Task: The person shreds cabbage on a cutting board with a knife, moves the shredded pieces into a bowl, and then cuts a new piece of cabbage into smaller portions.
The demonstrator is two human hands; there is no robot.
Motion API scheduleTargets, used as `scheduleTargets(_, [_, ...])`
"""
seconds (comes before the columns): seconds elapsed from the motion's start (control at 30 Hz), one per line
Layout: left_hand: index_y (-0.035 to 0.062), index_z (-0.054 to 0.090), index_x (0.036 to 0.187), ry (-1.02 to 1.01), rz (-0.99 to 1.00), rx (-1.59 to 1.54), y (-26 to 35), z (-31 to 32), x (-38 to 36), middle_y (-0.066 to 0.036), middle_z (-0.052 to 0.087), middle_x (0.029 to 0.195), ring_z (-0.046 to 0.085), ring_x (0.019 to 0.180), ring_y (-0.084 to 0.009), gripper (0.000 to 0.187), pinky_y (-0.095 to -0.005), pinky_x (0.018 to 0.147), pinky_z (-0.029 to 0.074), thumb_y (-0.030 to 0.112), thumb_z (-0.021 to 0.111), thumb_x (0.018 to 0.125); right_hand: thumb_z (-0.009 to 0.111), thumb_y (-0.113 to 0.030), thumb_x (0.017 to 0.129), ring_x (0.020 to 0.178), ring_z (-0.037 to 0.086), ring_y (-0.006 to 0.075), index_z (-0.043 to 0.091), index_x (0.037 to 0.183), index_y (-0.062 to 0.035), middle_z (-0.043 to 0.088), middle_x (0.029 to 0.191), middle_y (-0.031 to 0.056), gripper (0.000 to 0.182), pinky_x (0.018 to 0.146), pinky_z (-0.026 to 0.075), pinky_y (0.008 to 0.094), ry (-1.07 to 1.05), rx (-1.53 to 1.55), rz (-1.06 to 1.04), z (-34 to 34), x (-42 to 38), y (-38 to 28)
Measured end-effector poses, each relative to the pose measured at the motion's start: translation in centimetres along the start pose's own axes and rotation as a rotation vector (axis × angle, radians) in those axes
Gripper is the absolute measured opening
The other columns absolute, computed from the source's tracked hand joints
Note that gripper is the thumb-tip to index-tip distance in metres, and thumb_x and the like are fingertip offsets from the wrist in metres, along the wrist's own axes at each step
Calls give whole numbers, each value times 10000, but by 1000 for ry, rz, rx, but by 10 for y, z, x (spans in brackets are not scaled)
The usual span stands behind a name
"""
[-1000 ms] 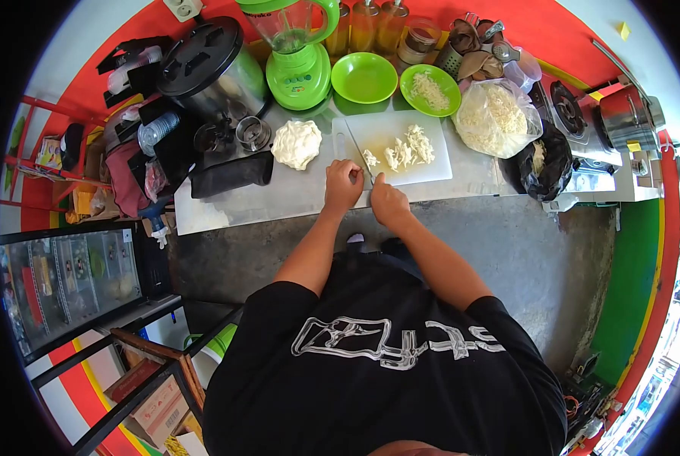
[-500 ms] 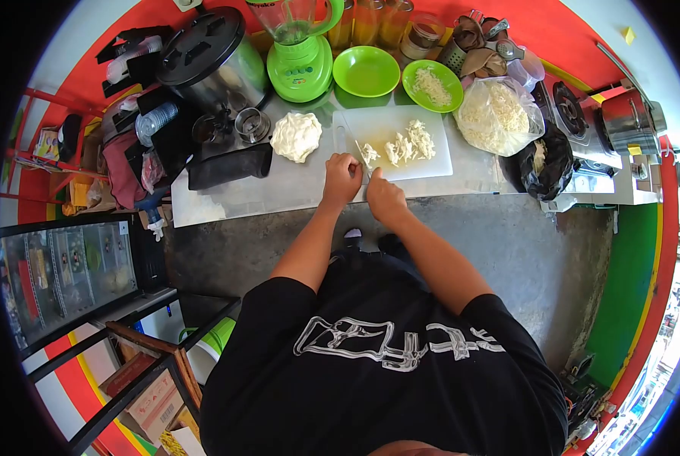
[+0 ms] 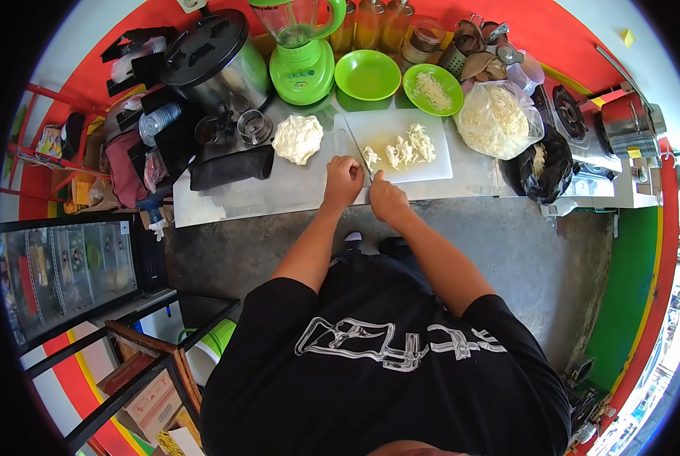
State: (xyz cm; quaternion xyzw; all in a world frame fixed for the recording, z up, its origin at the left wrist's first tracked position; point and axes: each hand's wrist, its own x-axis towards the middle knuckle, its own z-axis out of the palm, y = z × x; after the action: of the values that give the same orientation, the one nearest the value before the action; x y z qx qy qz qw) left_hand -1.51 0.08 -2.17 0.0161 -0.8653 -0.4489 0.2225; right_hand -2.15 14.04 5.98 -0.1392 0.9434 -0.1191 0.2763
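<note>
Knife [image 3: 358, 147], tip pointing away, slanting left

Vs. ½ s ago: knife [image 3: 359, 148] in R hand [image 3: 389, 201] has turned; blade now shows as a long line slanting across L part of cutting board [image 3: 433, 170], tip nearer its far edge. Prev. only a short bit showed.

Head-height view down onto counter [image 3: 298, 186], outer edges uncertain
</note>
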Motion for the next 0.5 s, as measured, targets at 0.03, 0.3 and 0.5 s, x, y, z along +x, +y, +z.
scheduleTargets(0.03, [79, 588, 775, -10, -13, -22, 0, 1, 0, -51, 605, 730, 563, 789, -266, 111, -414, 780, 403, 44, 692, 790, 518, -46, 926, 989, 693, 468, 438, 1178, 74, 679, 1043, 342, 290, 864, 557, 513, -8, -10, -25, -5, 3, 2])
scheduleTargets(0.3, [54, 596, 764, 8, 17, 9, 5, -2, 1, -78, 612, 734, 578, 772, -277, 108, -411, 735, 441, 40, 701, 786, 546, -23, 900, 1012, 687, 468, 431, 1162, 64, 677, 1043, 347, 299, 881, 550, 520, -101, -24, -12, -12, -6, -7])
scheduleTargets(0.5, [59, 592, 759, -1, 11, 36, -1, 1, 1, -75, 609, 724, 570, 764, -284, 111, -415, 725, 436, 48, 701, 778, 539, -50, 917, 960, 709, 452, 429, 1156, 51, 698, 984, 319, 281, 843, 567, 514, 30, -7, -22, 5, -4, -4])
